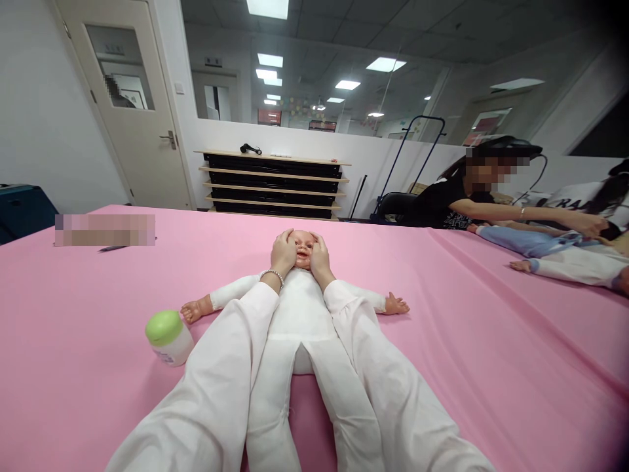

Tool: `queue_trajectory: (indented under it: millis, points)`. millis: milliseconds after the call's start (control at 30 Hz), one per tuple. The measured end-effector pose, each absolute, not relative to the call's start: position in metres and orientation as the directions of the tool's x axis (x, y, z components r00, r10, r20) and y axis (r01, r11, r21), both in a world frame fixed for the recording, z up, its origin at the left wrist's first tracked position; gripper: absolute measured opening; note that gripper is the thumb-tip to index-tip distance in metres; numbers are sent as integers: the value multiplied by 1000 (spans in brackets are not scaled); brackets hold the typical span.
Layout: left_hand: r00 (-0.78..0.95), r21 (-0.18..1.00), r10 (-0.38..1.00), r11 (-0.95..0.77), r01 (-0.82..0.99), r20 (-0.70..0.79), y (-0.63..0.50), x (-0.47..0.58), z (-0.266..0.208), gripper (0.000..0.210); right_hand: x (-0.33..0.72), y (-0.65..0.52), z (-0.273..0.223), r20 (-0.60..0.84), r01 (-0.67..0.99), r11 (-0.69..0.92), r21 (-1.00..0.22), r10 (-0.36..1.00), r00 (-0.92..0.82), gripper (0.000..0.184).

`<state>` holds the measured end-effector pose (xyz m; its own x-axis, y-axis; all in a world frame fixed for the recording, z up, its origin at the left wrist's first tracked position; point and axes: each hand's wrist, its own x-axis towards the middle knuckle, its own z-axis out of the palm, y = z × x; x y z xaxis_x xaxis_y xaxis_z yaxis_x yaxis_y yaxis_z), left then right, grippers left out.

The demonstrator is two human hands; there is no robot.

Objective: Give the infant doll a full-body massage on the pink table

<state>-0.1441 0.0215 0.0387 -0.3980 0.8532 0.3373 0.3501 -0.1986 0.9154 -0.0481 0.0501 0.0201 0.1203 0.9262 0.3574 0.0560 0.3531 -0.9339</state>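
Note:
A baby doll [301, 308] with a white cloth body lies on its back, its arms spread and its legs toward me. My left hand [284, 254] cups one side of the doll's head, fingers curved around the cheek and temple. On the opposite side, my right hand [320, 257] holds the head in the same way. The doll's face shows between my palms, while the sides of its head are hidden. Beside one of the doll's hands stands a white jar [171, 342] with a green lid, near my left forearm.
A pink cloth [442, 367] covers the table. A dark pen-like item [113, 248] lies at the back left, by a blurred patch. At the right, a person in black [437, 200] reaches over another doll [540, 246]. A shelf unit [275, 183] stands behind the table.

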Motion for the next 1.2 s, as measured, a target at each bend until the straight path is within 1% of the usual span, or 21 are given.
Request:
queue_trajectory:
  millis: [100, 200, 333, 467, 633, 833, 1000, 1200]
  points:
    - [-402, 915, 850, -203, 348, 342, 21, -144, 38, 39, -48, 49, 21, 354, 42, 351, -935, 927, 124, 36]
    - [-386, 902, 847, -223, 369, 367, 20, -144, 38, 39, -48, 47, 20, 380, 17, 380, -925, 920, 92, 33]
    - [-368, 888, 846, -231, 398, 385, 18, -144, 38, 43, -47, 47, 20, 410, 27, 410, -912, 910, 66, 41]
    - [-371, 891, 849, -221, 396, 376, 18, -144, 38, 43, -47, 48, 19, 415, 53, 412, -910, 907, 71, 41]
    - [-393, 905, 847, -212, 370, 359, 20, -144, 38, 36, -48, 50, 20, 393, 61, 389, -919, 915, 91, 33]
    - [-405, 922, 854, -194, 335, 326, 22, -144, 39, 40, -48, 50, 21, 358, 79, 351, -933, 926, 120, 37]
    - [-386, 913, 856, -209, 350, 344, 19, -144, 39, 39, -47, 49, 20, 390, 40, 388, -921, 916, 91, 32]
    - [-369, 886, 847, -221, 408, 382, 15, -144, 40, 44, -46, 46, 20, 412, 60, 408, -911, 909, 68, 40]
